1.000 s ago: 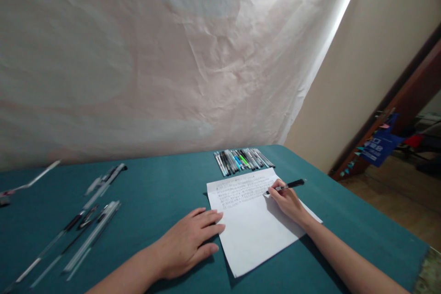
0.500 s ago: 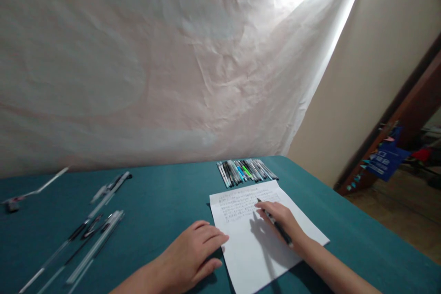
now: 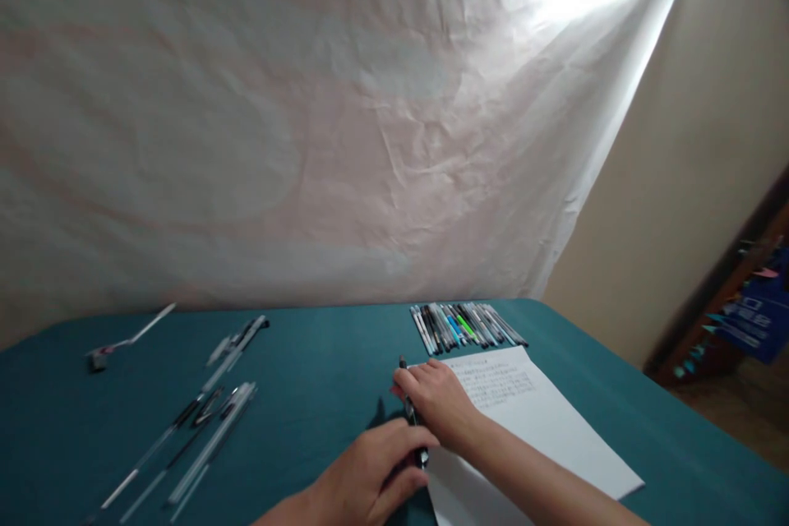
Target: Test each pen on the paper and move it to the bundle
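A dark pen [image 3: 409, 408] is held between my two hands, over the left edge of a sheet of paper [image 3: 555, 436]. My right hand [image 3: 439, 399] is closed around its upper part, and the forearm crosses the sheet. At the pen's near end, my left hand [image 3: 376, 464] has its thumb and forefinger on either side, closed in on it. Rows of handwriting cover the upper part of the paper, partly hidden behind my right hand.
A row of several pens and markers [image 3: 465, 326] lies beyond the paper. To the left are loose clear pen parts [image 3: 213, 444] and a thin white item with a dark end [image 3: 132, 339]. A teal cloth [image 3: 308, 378] covers the table; a pale sheet [image 3: 277, 140] hangs behind.
My right hand has moved left with the pen, from over the writing to the paper's left edge. My left hand has come to the pen's near end. The view has shifted left.
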{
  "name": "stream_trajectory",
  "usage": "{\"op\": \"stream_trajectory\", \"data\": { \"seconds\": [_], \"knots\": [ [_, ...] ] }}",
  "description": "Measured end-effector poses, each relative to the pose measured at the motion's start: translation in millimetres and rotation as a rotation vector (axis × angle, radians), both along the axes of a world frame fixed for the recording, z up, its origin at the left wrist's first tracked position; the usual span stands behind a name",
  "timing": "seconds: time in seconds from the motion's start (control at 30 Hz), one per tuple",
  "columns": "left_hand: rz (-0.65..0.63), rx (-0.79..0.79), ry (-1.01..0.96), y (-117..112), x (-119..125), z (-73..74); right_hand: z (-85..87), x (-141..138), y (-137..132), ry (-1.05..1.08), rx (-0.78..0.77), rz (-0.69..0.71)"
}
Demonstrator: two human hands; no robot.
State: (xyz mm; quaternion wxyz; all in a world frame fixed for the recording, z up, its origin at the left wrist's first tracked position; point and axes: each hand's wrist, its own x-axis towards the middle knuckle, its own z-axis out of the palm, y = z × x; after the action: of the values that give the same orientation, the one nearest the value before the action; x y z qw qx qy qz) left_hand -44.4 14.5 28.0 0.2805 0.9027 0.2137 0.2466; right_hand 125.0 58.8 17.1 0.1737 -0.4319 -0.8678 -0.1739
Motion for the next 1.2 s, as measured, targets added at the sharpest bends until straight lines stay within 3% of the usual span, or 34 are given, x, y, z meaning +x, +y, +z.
{"op": "stream_trajectory", "data": {
  "seconds": [0.13,0.23,0.43,0.53,0.6,0.67,0.77,0.8,0.97,1.2],
  "knots": [
    [0.009,-0.01,-0.05,-0.3,-1.2,0.6,1.5,-1.3,2.5,0.081,-0.051,-0.004],
    [0.024,-0.029,-0.054,0.8,-1.7,-2.4,-0.7,2.4,4.5,0.196,-0.177,0.024],
    [0.148,-0.095,-0.087,7.9,-5.3,-10.9,5.8,0.6,7.8,0.91,-0.779,0.135],
    [0.172,-0.103,-0.114,10.5,-6.8,-13.7,12.1,-9.0,10.2,1.032,-0.957,0.21],
    [0.187,-0.117,-0.14,10.6,-7.2,-15.2,14.0,-14.0,18.7,0.988,-0.925,0.214],
    [0.21,-0.14,-0.164,9.8,-7.2,-16.8,14.2,-14.6,35.8,0.851,-0.801,0.132],
    [0.235,-0.154,-0.125,9.4,-7.2,-20.1,12.7,-6.6,72.9,0.443,-0.474,-0.205],
    [0.233,-0.146,-0.089,9.7,-7.1,-21.3,11.6,-2.6,85.6,0.388,-0.438,-0.267],
    [0.171,-0.059,0.087,13.1,-6.3,-26.4,-2.6,10.0,127.7,0.206,-0.376,-0.434],
    [0.203,0.028,0.134,9.7,-7.2,-22.6,-24.0,9.1,129.7,0.033,-0.294,-0.535]
  ]
}}
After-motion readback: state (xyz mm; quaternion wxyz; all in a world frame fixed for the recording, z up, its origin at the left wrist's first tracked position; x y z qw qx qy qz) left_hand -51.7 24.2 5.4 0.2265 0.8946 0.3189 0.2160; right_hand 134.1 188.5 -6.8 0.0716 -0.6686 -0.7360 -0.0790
